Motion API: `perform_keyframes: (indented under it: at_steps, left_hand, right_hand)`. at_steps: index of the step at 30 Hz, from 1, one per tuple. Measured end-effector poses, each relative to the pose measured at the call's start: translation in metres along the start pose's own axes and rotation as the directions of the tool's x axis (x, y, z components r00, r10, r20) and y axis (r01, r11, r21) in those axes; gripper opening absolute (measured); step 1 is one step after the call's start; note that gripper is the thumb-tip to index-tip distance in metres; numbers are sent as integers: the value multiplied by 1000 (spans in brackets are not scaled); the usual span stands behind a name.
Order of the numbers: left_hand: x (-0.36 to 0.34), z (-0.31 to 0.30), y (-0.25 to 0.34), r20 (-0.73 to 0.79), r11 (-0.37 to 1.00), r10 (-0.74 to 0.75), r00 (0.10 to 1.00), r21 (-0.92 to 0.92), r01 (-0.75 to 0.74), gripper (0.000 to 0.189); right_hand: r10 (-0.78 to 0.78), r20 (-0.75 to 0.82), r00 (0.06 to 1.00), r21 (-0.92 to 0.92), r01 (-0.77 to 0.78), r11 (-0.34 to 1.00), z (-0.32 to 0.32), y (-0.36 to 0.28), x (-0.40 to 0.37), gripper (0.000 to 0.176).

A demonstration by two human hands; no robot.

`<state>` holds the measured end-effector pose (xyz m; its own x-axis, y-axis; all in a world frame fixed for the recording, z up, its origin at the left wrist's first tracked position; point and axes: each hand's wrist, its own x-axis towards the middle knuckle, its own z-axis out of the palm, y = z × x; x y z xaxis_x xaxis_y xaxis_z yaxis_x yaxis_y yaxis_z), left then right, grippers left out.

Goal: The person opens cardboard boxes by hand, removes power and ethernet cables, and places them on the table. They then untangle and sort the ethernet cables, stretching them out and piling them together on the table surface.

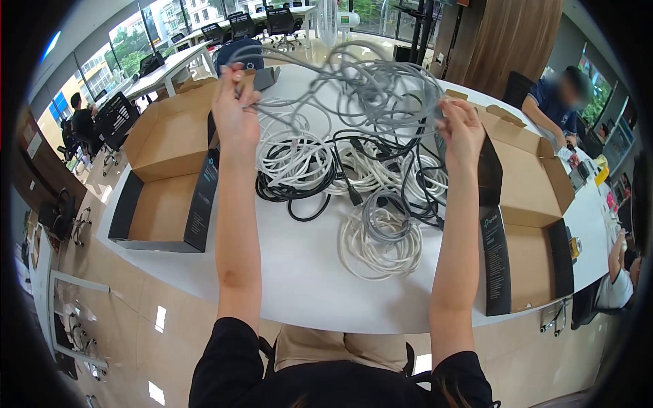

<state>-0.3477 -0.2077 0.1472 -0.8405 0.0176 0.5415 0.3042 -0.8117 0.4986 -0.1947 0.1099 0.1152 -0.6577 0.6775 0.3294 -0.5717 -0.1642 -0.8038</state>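
Note:
A loose tangle of grey cable (381,95) hangs in the air between my two hands, above the table. My left hand (237,102) pinches a strand at the tangle's left side. At its right side my right hand (461,126) is closed on the cable loops. Below lie white cable coils (292,158), black cables (306,216) and a smaller grey coil (381,216) resting on a white coil (391,255). Parts of the pile are hidden behind the lifted tangle, which is slightly blurred.
An open cardboard box (160,211) stands on the white table (299,285) at the left, another open box (530,262) at the right. A dark blue cap (238,53) sits at the far edge. One person (558,102) sits at the right, with another person's arm (615,251) nearer.

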Motion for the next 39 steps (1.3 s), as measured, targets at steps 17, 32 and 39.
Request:
perform_keyframes:
  at_steps: [17,32,39]
  left_hand:
    - [37,-80,-12,-305,974,-173,936,85,208,28]
    - [-10,23,2,592,77,291,752,769,-635,41]
    - [-47,20,-51,464,-187,-507,726,763,-619,43]
  right_hand:
    - [-163,-404,900,90,216,972,-81,-14,35,21]
    - [-606,398,689,-876,482,-28,29,14,-24,37]
    - [-120,779,616,-621,784,-8,49,79,-57,42]
